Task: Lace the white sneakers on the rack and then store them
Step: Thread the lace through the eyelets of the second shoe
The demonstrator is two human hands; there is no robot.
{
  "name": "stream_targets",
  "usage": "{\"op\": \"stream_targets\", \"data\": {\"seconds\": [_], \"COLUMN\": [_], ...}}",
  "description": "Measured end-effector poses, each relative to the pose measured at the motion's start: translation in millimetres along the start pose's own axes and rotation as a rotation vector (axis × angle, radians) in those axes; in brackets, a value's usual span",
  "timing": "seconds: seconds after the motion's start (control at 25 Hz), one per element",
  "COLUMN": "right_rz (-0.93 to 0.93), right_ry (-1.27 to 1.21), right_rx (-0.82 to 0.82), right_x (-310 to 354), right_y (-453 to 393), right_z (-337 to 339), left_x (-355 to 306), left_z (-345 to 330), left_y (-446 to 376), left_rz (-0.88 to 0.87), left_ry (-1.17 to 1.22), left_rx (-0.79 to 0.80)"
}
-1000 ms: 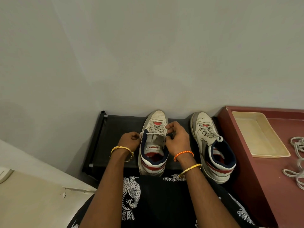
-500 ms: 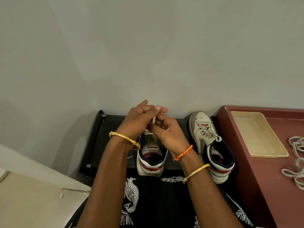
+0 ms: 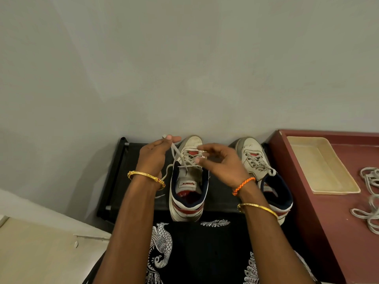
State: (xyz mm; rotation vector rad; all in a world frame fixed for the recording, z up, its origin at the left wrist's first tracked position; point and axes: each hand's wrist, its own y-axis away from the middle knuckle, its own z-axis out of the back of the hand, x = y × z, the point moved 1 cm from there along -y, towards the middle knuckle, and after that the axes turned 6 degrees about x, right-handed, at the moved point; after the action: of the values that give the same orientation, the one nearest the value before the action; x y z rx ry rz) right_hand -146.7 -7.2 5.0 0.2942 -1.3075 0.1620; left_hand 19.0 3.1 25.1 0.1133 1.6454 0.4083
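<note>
Head view: two white sneakers [image 3: 189,181] sit on the black rack [image 3: 131,160] at the frame's middle. The left hand [image 3: 153,154] pinches a lace [image 3: 174,152] and holds it up. The right hand [image 3: 221,162] hangs loose, fingers curled, holding nothing.

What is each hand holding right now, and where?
Left hand pinches the shoelace near its tip. Right hand holds nothing, fingers loosely curled.

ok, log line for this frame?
stage: lacing left sneaker | left hand: pinches lace end, pulled up | right hand: open above tongue | right sneaker: laced
</note>
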Motion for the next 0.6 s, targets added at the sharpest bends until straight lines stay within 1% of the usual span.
{"op": "stream_targets", "data": {"seconds": [0.08, 0.12, 0.2, 0.32, 0.36, 0.4, 0.48, 0.52, 0.56, 0.6], "right_rz": [0.008, 0.031, 0.051, 0.053, 0.050, 0.035, -0.008, -0.023, -0.036, -0.044], "right_ry": [-0.012, -0.009, -0.009, -0.045, -0.026, -0.005, 0.027, 0.017, -0.021, -0.062], "right_rx": [0.152, 0.179, 0.135, -0.031, -0.091, -0.118, -0.078, -0.029, 0.018, 0.045], "right_x": [0.8, 0.2, 1.1, 5.3, 3.7, 2.5, -1.2, -3.1, -3.4, -2.7], "right_y": [-1.9, -3.1, -4.0, -3.4, -4.3, -4.9, -6.4, -6.7, -6.0, -5.7], "right_z": [-17.1, -22.5, -22.2, -7.5, -2.5, 1.2, 3.5, 3.7, 4.2, 5.5], "left_x": [-1.3, -3.2, -5.8, 0.5, 4.0, 9.5, 14.8, 15.1, 18.4, 20.5], "left_z": [-0.5, -1.0, -1.3, -0.1, 0.8, 2.0, 3.6, 3.1, 1.3, -3.3], "left_y": [-2.0, -1.4, 0.3, 1.3, 1.3, -1.1, -2.1, -0.7, -2.9, -5.7], "left_rz": [0.002, -0.002, -0.017, -0.050, -0.065, -0.076, -0.016, -0.017, -0.109, -0.234], "left_ry": [0.011, 0.026, 0.062, 0.085, 0.024, -0.117, -0.602, -0.774, -0.843, -0.866], "left_rx": [0.055, 0.060, -0.017, -0.161, -0.203, -0.262, -0.395, -0.395, -0.341, -0.213]}}
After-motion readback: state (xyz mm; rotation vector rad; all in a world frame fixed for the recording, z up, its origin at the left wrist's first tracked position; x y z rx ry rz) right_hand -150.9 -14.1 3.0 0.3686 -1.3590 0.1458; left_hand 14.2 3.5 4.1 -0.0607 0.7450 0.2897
